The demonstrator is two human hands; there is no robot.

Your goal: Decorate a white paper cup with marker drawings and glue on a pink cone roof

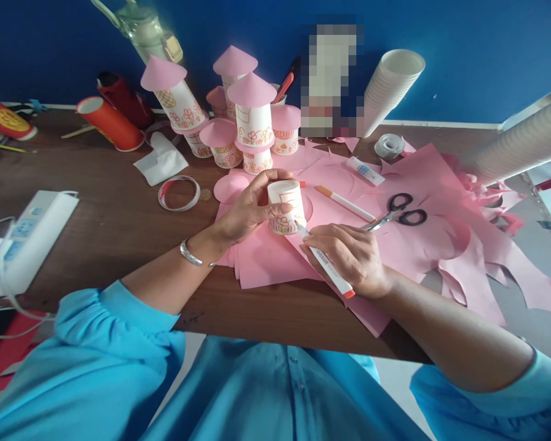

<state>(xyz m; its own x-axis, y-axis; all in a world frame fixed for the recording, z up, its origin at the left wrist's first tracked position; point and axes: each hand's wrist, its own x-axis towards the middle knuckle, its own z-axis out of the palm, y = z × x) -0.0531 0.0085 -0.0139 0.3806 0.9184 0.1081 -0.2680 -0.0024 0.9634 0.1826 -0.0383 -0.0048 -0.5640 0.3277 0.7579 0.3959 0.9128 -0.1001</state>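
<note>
My left hand [250,211] is closed around a white paper cup [285,199], which stands upside down with a flower border and an orange outline drawn on its side. In my right hand [353,254] is a white marker [328,269] with an orange end; its tip meets the cup's lower edge. Beneath both hands lie sheets of pink paper [266,260]. Another marker [346,204], with an orange-yellow cap, rests on the paper just behind my right hand. Scissors [401,209] lie to its right, their blades partly behind my fingers.
Decorated cup towers with pink cone roofs [252,92] stand at the back. A stack of white cups [392,86] is right of them. A tape roll [179,193], red cup [110,122] and power strip [32,239] are leftward. Pink scraps [472,275] and a glue tube [366,171] lie right.
</note>
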